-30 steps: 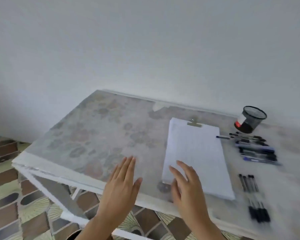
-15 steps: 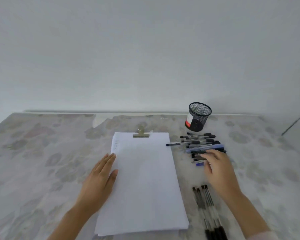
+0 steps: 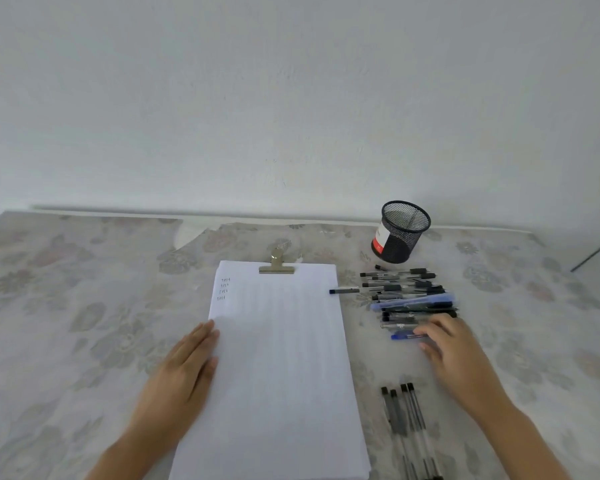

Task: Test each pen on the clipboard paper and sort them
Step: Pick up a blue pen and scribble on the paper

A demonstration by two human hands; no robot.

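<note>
White paper (image 3: 278, 358) lies on a clipboard under a metal clip (image 3: 277, 266), with a few small test marks at its top left. My left hand (image 3: 181, 372) rests flat on the paper's left edge. Right of the clipboard lies a pile of several pens (image 3: 406, 294), most of them black, one with a blue body. My right hand (image 3: 454, 351) reaches over the near end of this pile, its fingertips touching a blue pen (image 3: 404, 336). A second group of several black pens (image 3: 407, 420) lies nearer me.
A black mesh pen cup (image 3: 399, 233) with a red and white label stands behind the pile, near the wall. The table (image 3: 84, 306) carries a pale floral cover.
The view swung from the table's left corner to face the clipboard. My left hand settled on the paper's edge. My right hand moved right to the pen pile and stayed there.
</note>
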